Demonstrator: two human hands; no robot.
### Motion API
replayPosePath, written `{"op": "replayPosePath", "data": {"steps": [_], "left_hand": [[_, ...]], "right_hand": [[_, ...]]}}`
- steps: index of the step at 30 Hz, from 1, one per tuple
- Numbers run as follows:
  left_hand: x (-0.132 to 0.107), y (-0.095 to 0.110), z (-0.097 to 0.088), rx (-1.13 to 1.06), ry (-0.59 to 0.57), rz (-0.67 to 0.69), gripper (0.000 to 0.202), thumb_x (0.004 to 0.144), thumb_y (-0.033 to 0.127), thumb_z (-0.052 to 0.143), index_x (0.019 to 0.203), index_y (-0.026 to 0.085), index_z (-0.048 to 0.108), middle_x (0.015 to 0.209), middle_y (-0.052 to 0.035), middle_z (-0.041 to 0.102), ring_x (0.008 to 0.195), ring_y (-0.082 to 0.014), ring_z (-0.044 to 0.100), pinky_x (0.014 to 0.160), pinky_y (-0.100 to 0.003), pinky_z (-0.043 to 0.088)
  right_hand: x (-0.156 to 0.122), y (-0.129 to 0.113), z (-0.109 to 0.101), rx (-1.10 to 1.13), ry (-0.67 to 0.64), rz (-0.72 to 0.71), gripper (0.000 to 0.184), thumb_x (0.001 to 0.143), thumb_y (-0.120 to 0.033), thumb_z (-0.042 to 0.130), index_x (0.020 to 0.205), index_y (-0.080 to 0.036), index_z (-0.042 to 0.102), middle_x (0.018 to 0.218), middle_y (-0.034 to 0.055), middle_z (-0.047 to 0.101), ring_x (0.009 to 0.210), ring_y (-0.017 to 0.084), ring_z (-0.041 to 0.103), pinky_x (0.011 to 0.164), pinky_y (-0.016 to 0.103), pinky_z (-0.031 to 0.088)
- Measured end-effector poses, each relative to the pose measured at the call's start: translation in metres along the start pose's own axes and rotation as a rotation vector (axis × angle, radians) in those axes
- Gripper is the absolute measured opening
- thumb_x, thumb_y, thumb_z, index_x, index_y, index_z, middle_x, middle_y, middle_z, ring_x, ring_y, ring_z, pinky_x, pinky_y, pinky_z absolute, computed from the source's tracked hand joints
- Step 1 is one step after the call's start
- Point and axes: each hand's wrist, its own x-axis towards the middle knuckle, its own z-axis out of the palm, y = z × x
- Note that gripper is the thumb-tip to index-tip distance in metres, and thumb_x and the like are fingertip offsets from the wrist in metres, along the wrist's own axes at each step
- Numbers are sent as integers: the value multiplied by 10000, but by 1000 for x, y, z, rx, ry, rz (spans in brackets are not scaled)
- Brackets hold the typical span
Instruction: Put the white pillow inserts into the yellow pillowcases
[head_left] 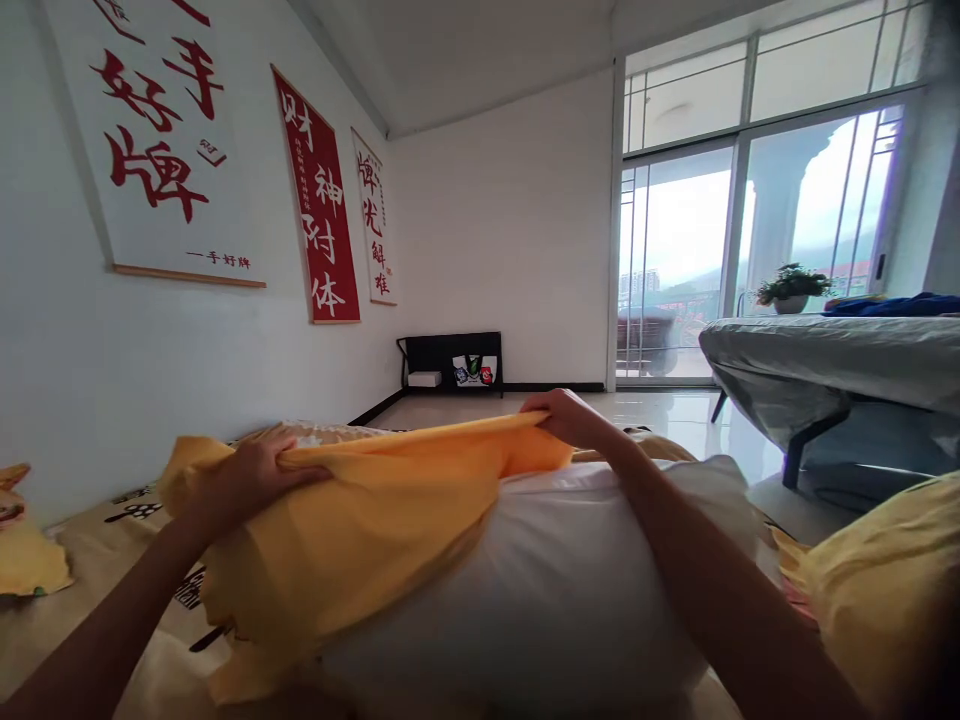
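Observation:
A yellow pillowcase (pixel 375 530) covers the left part of a white pillow (pixel 577 590), whose right part is bare. My left hand (pixel 262 468) grips the pillowcase near its far left edge, thumb over the cloth. At the far side of the pillow, my right hand (pixel 570 418) pinches the other end of the pillowcase's upper edge. Between the two hands that edge is stretched nearly straight. Both lie over a beige patterned bedsheet (pixel 150 560).
Another yellow pillow (pixel 892 570) lies at the right, and a yellow cloth piece (pixel 30 545) at the far left. Beyond stand a covered table (pixel 825 350) with a potted plant (pixel 791 290), and a low black rack (pixel 450 350) by the wall.

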Motion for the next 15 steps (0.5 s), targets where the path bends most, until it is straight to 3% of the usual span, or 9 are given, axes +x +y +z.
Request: {"op": "replayPosePath", "data": {"steps": [2,5,7,8,11,12,13,15], "left_hand": [[3,-3,1,12,1,-11,556,664,704,530,917,215,607,806,-33,683,747,-236,614,644,-286,426],[8,-14,18,4,-27,24,572,707,678,495,998,195,590,920,-66,684,858,-257,620,713,-309,449],[5,-12,33,7,53,98,529,765,610,453,1027,169,585,1011,-110,672,967,-282,604,819,-362,451],[0,-5,39,20,150,137,481,803,540,428,1053,156,578,1055,-131,661,1023,-293,586,879,-398,433],[-28,42,54,56,484,343,387,853,294,366,1163,134,535,1163,-164,620,1160,-295,520,996,-460,359],[-38,63,58,49,507,475,395,855,257,363,1195,134,521,1197,-165,608,1198,-285,499,1012,-447,356],[-47,83,63,56,449,603,430,855,258,381,1254,141,491,1281,-160,568,1264,-283,450,1042,-442,336],[-58,116,75,73,305,729,525,846,303,429,1343,135,430,1380,-156,502,1322,-291,394,1073,-443,318]], "right_hand": [[-7,7,-7,-21,66,-14,159,691,-165,478,725,-159,634,671,-5,573,655,124,475,617,241,353],[-22,20,-2,53,-30,-46,167,770,-302,510,716,-169,594,716,8,569,668,132,475,623,251,377],[-29,25,6,142,-38,-13,265,824,-397,462,740,-175,580,690,-2,544,642,131,456,594,249,367],[-31,27,11,174,-1,18,295,840,-417,432,753,-176,578,669,-7,529,627,130,447,579,246,357],[-29,25,24,131,159,96,290,849,-373,395,776,-173,592,659,2,542,627,139,461,579,247,343],[-28,24,27,93,193,110,284,849,-348,391,781,-173,605,669,11,563,638,145,476,590,251,343],[-27,22,28,54,222,131,280,847,-331,395,788,-174,619,681,21,586,649,151,491,599,255,342],[-27,20,27,-15,280,199,274,845,-329,423,822,-183,653,716,36,632,672,162,520,615,260,343]]}}
